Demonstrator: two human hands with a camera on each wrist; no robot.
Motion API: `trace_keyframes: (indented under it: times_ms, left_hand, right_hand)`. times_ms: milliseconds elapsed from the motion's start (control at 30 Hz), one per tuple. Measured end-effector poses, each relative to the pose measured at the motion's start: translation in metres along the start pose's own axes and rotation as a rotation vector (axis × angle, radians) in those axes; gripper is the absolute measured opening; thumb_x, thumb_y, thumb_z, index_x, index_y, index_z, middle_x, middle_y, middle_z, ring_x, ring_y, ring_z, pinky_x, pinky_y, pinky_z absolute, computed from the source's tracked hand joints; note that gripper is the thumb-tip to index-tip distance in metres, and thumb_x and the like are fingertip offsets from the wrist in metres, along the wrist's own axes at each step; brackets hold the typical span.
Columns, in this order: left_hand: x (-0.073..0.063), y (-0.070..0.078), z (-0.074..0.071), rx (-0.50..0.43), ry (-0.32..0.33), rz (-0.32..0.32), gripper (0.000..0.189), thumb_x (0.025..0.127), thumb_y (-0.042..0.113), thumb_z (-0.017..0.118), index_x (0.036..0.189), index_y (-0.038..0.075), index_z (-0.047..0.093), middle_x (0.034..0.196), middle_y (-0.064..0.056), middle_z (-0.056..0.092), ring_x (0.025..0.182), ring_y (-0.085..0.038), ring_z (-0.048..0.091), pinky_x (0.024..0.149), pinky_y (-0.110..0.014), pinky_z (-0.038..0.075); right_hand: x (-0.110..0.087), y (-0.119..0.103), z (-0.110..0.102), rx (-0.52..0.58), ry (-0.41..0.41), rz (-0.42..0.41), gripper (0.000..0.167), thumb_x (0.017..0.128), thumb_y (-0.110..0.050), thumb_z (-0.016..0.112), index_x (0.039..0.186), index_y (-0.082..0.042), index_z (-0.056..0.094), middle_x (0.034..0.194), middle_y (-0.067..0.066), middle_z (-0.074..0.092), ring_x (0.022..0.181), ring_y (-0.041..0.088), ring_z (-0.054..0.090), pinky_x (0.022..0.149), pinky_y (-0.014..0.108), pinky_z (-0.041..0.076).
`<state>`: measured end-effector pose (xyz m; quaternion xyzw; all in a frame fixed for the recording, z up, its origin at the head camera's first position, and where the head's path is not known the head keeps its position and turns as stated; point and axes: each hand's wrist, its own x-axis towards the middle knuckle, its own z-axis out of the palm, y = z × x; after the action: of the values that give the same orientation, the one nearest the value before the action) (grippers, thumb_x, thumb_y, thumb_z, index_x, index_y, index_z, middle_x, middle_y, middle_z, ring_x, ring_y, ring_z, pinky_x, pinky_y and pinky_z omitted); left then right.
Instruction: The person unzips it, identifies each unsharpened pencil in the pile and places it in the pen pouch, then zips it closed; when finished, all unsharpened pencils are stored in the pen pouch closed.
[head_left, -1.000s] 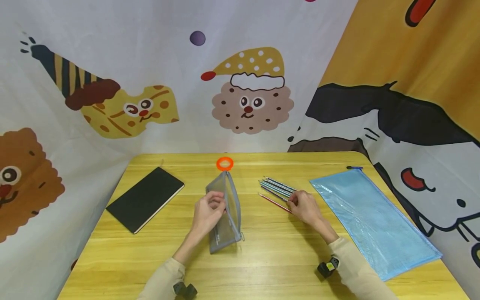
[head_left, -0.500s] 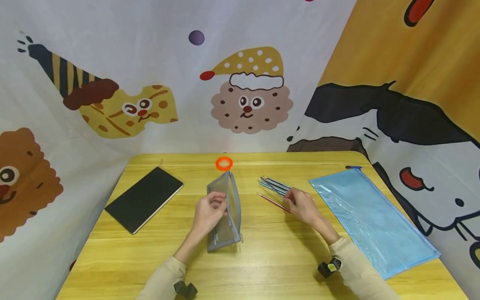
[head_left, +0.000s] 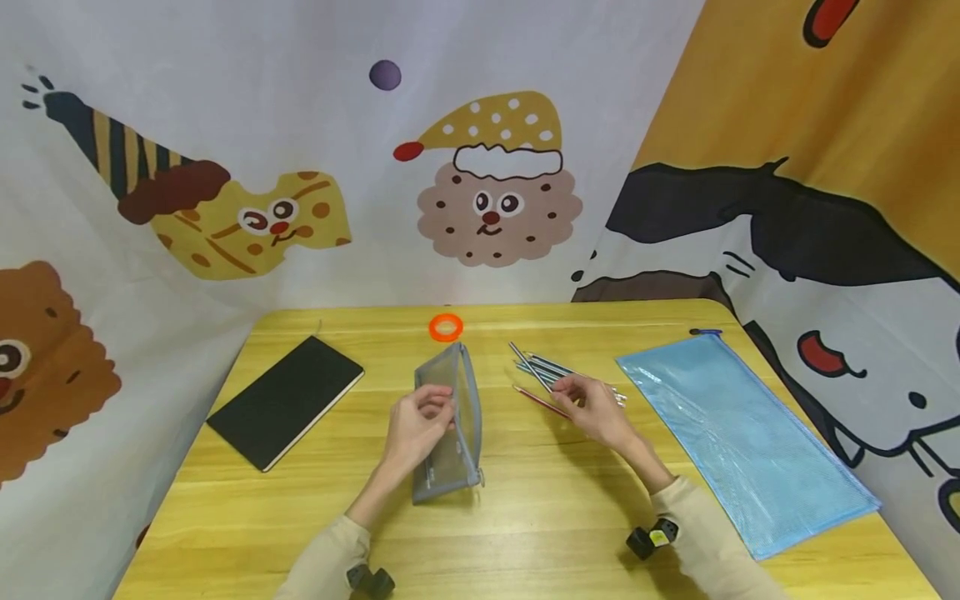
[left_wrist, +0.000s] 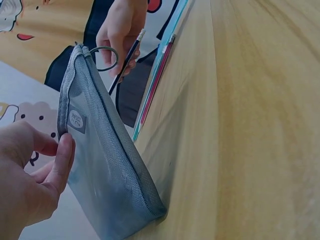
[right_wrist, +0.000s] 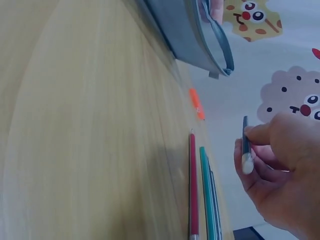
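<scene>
A grey mesh zip pencil case [head_left: 442,467] stands on its side mid-table with its mouth unzipped. My left hand [head_left: 420,423] pinches one edge of that mouth between thumb and fingers. In my right hand [head_left: 597,412] a dark pencil [right_wrist: 246,145] is pinched near its white eraser end, its tip pointing away from me. Under and beside that hand lie several blue-green and dark pencils [head_left: 564,368] in a bundle. A red pencil [right_wrist: 193,185] lies a little apart, on the side towards the case. The right palm partly covers the bundle's near ends in the head view.
A black notebook [head_left: 288,404] lies at the left of the wooden table [head_left: 525,525]. Behind the case is an orange ring [head_left: 433,328]. To the right lies a large light-blue zip pouch [head_left: 742,442], with a dark blue pen [head_left: 708,332] at its top edge.
My right hand has picked one dark pencil out of the bundle, raised it and moved slightly left. The left hand keeps its hold on the case, almost still.
</scene>
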<state>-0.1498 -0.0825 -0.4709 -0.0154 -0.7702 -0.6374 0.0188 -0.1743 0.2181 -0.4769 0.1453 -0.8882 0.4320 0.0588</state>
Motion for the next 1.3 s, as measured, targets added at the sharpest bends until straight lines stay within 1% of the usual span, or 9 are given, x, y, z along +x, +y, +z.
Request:
trace_keyframes:
  times_ms: [167,267,400,567,633,700,867,1100,1300]
  left_hand:
    - [0.000,-0.001,0.001,0.000,0.011,-0.003,0.020,0.089,0.000,0.071,0.109,-0.002,0.071,0.094,-0.017,0.073,0.073,-0.020,0.071,0.065,-0.036,0.066]
    - [0.000,-0.002,0.001,0.003,0.018,-0.009,0.020,0.089,0.000,0.072,0.109,-0.003,0.071,0.094,-0.018,0.073,0.073,-0.021,0.071,0.066,-0.040,0.066]
    - [0.001,-0.003,0.000,0.004,0.018,-0.006,0.020,0.089,-0.001,0.072,0.109,-0.003,0.070,0.094,-0.017,0.073,0.072,-0.019,0.070,0.065,-0.035,0.066]
    - [-0.002,0.005,0.000,-0.004,0.005,0.001,0.021,0.089,-0.004,0.069,0.110,-0.006,0.069,0.094,-0.020,0.072,0.073,-0.023,0.071,0.065,-0.034,0.066]
    - [-0.002,0.005,0.000,-0.014,0.001,-0.001,0.021,0.089,-0.004,0.069,0.110,-0.006,0.068,0.094,-0.021,0.071,0.074,-0.024,0.071,0.065,-0.034,0.066]
    - [-0.001,0.001,-0.001,-0.032,-0.001,0.006,0.022,0.089,-0.003,0.070,0.111,-0.004,0.068,0.095,-0.019,0.071,0.074,-0.022,0.071,0.064,-0.029,0.065]
    - [0.001,-0.002,-0.001,-0.056,-0.005,0.006,0.024,0.089,-0.004,0.070,0.112,-0.003,0.067,0.096,-0.020,0.071,0.075,-0.022,0.072,0.064,-0.025,0.065]
    - [0.001,-0.004,0.001,-0.070,-0.018,-0.017,0.034,0.089,-0.003,0.070,0.121,-0.004,0.063,0.102,-0.022,0.070,0.079,-0.024,0.072,0.066,-0.028,0.065]
    - [0.000,-0.003,0.003,-0.070,-0.029,-0.001,0.031,0.089,-0.004,0.069,0.120,-0.003,0.064,0.100,-0.021,0.071,0.078,-0.022,0.072,0.067,-0.029,0.066]
  right_hand:
    - [0.000,-0.005,0.004,0.072,0.008,-0.004,0.009,0.093,-0.006,0.072,0.100,-0.002,0.073,0.081,0.010,0.071,0.063,0.006,0.058,0.052,0.018,0.051]
    - [0.001,-0.009,0.007,0.098,0.013,-0.010,0.009,0.093,-0.008,0.072,0.101,-0.003,0.073,0.081,0.010,0.071,0.064,0.006,0.058,0.054,0.018,0.051]
    - [0.001,-0.021,0.014,0.139,0.010,-0.007,0.009,0.093,-0.006,0.071,0.100,-0.001,0.073,0.082,0.013,0.073,0.064,0.006,0.059,0.054,0.016,0.050]
    - [0.002,-0.041,0.023,0.154,-0.026,0.059,0.010,0.093,-0.002,0.070,0.101,0.003,0.072,0.087,0.019,0.073,0.065,0.009,0.057,0.053,0.015,0.046]
    - [0.003,-0.042,0.028,0.166,-0.040,0.065,0.010,0.093,-0.004,0.071,0.101,0.001,0.073,0.088,0.017,0.074,0.065,0.008,0.056,0.052,0.015,0.045]
    - [0.004,-0.044,0.032,0.190,-0.053,0.067,0.011,0.092,-0.008,0.072,0.101,-0.002,0.075,0.088,0.013,0.075,0.065,0.006,0.056,0.051,0.016,0.045]
    - [0.007,-0.054,0.040,0.250,-0.094,0.055,0.010,0.092,-0.011,0.073,0.099,-0.004,0.076,0.087,0.011,0.075,0.066,0.008,0.060,0.053,0.016,0.048]
    - [0.011,-0.067,0.054,0.244,-0.114,0.060,0.007,0.090,-0.010,0.073,0.094,-0.005,0.076,0.084,0.008,0.075,0.067,0.008,0.062,0.056,0.016,0.051]
    - [0.014,-0.079,0.064,0.211,-0.075,0.064,0.007,0.088,-0.008,0.074,0.092,-0.003,0.075,0.079,0.008,0.073,0.060,0.009,0.060,0.047,0.016,0.048]
